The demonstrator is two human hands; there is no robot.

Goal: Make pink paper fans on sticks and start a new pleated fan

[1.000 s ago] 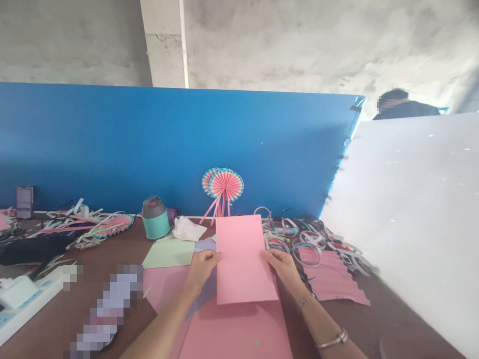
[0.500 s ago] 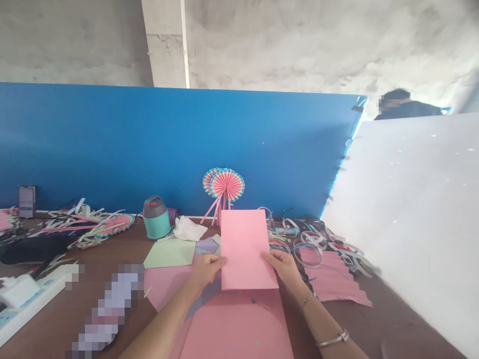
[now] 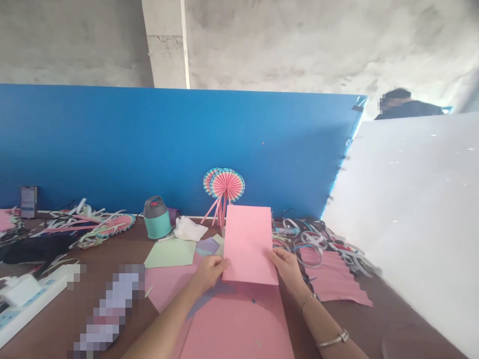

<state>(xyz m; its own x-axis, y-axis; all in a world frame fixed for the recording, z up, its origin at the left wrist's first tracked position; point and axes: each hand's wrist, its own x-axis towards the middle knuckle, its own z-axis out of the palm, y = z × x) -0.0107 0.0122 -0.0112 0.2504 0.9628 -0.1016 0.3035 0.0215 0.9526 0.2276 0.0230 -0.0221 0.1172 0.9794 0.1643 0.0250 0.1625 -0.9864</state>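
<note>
I hold a pink paper sheet [image 3: 247, 242] upright above the table with both hands. My left hand [image 3: 208, 271] pinches its lower left edge. My right hand [image 3: 287, 267] grips its lower right edge, with bracelets on that wrist. Beneath it more pink sheets [image 3: 235, 326] lie flat on the brown table [image 3: 52, 319]. A pale green sheet [image 3: 171, 253] and a lilac sheet [image 3: 208, 245] lie just to the left.
A teal flask [image 3: 156, 218], crumpled white tissue [image 3: 189, 229] and pink paper fans [image 3: 224, 185] stand by the blue board [image 3: 112, 144]. Paper strips and rings [image 3: 310, 238] and pleated pink paper [image 3: 335, 281] lie right. A white panel [image 3: 411, 209] leans right, a person behind it.
The pink sheet has risen and shifted slightly right and away from me, looking shorter now. Both hands moved with it and kept their grip.
</note>
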